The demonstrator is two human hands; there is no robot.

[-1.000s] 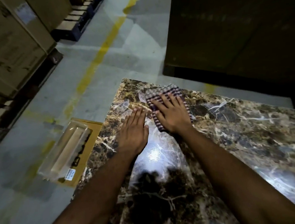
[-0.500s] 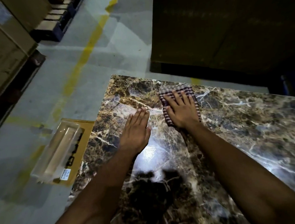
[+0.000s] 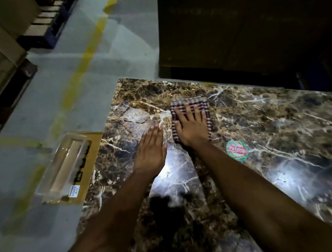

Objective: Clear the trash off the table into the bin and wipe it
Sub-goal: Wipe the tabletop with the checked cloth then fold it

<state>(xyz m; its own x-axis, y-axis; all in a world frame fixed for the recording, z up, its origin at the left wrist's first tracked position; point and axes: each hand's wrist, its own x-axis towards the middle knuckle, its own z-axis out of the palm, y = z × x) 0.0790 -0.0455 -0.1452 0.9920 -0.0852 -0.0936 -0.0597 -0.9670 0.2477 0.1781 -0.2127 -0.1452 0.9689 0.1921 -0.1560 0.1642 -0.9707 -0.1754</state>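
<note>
Slid rightward with the cloth [image 3: 189, 105] since a second ago, uncovering a round sticker [image 3: 237, 150] at 4 o'clock of it. Right hand [image 3: 192, 129] flat, fingers straight, pressing cloth on table [image 3: 275, 121] near the far edge; left hand [image 3: 150, 148] flat on marble at 8 o'clock of cloth. Clear tray [image 3: 62, 164] on floor at 9 o'clock.

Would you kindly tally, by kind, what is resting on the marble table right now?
Hands: 2, the left hand flat on the table, the right hand pressing the cloth
Checked cloth: 1
Round sticker: 1
Total: 4
</note>
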